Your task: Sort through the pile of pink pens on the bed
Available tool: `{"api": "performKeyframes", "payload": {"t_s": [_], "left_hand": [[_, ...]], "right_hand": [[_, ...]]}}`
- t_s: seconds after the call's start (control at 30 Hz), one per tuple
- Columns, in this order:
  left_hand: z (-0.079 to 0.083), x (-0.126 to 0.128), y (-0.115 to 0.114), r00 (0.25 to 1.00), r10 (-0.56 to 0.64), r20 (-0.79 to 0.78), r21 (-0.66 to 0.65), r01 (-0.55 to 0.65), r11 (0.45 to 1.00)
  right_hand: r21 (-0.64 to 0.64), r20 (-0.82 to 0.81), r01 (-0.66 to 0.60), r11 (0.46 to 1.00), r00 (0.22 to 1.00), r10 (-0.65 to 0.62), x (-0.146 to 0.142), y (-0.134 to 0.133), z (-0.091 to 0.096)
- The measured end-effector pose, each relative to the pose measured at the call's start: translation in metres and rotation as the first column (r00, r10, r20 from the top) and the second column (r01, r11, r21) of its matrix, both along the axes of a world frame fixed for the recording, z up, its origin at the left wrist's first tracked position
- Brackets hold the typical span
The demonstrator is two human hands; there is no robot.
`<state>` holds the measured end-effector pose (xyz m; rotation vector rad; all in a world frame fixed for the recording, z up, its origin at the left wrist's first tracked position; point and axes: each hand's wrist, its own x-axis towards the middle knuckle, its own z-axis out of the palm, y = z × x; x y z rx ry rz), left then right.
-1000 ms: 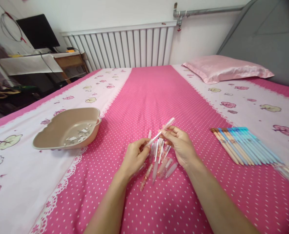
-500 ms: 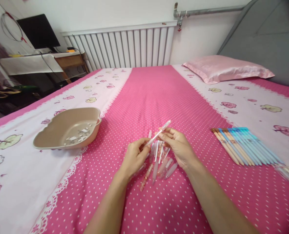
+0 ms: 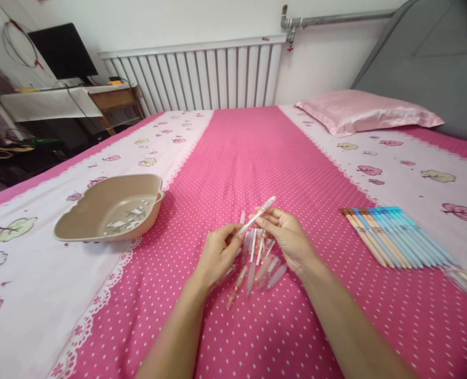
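Both my hands hold one slim clear-and-pink pen above a pink dotted bedspread. My left hand pinches its lower end and my right hand pinches it near the middle, so the pen slants up to the right. Below my hands lies a loose pile of several similar clear pink pens on the bed. A neat row of several orange and blue pens lies flat to the right of my right hand.
A beige scalloped dish with small white scraps inside sits on the bed to the left. A pink pillow lies at the far right by a grey headboard. A white radiator runs along the far wall.
The held pen has dropped slightly and its upper tip moved a little left. Both hands stay in nearly the same place over the pile.
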<state>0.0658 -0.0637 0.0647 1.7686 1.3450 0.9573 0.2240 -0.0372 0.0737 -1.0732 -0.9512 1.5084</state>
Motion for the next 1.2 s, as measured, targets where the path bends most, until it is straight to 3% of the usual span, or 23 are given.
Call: {"api": "performKeyframes", "payload": {"t_s": [1.2], "left_hand": [[-0.0024,0.0041,-0.0002,1.0,0.019,0.001,0.063,-0.019,0.998]], "right_hand": [[0.038,0.056,0.009,0.999,0.998,-0.011,-0.0002,0.0005,-0.0026]]}}
